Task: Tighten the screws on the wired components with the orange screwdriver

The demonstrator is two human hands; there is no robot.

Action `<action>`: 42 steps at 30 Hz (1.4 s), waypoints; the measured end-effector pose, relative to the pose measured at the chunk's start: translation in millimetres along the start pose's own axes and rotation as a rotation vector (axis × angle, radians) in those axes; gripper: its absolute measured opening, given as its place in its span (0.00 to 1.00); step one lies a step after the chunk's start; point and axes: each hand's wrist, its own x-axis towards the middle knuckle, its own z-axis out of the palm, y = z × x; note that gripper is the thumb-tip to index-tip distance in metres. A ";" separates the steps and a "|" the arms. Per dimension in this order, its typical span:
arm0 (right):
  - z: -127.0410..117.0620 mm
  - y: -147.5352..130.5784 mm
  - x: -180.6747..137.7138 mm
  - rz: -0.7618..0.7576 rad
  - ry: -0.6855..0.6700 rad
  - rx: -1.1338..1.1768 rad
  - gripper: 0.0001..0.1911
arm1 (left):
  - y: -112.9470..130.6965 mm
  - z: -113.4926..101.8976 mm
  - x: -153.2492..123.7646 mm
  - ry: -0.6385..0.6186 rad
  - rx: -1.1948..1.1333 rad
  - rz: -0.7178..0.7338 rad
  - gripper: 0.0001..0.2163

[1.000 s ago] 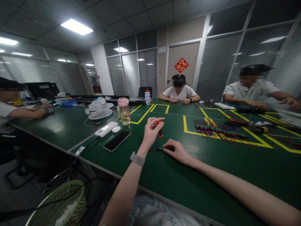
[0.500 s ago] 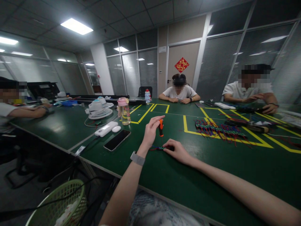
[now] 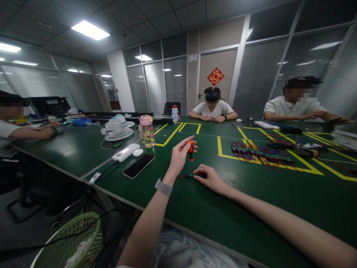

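Observation:
My left hand (image 3: 180,152), with a grey watch band on its wrist, is closed around the handle of an orange and black screwdriver (image 3: 191,152). The screwdriver stands upright, its thin shaft pointing down at a small green circuit board (image 3: 190,175) on the table. Red and blue wires run from the board toward the left. My right hand (image 3: 209,178) rests on the table and pinches the board's right end between thumb and fingers. Whether the tip sits in a screw is too small to tell.
A phone (image 3: 139,166), a white power strip (image 3: 126,152) and a pink-lidded bottle (image 3: 147,131) lie to the left. A row of wired circuit boards (image 3: 260,153) sits within yellow tape at right. Several people sit around the green table (image 3: 251,201). A green basket (image 3: 95,238) stands below.
The fingers of my left hand have shifted on the screwdriver handle, and fingertips now show right of it. My right hand stays put. At far right a person's hand has moved outward.

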 end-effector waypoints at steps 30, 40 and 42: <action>-0.1 0.8 0.2 -0.012 0.000 -0.003 0.07 | 2.8 -0.1 -1.6 -0.011 0.182 0.095 0.14; 0.1 0.4 -0.1 -0.019 0.010 -0.005 0.08 | 4.2 0.0 -1.5 0.064 0.242 0.097 0.12; 0.2 0.7 -0.1 -0.019 0.010 -0.006 0.08 | 3.6 0.2 -0.9 0.041 0.177 0.080 0.13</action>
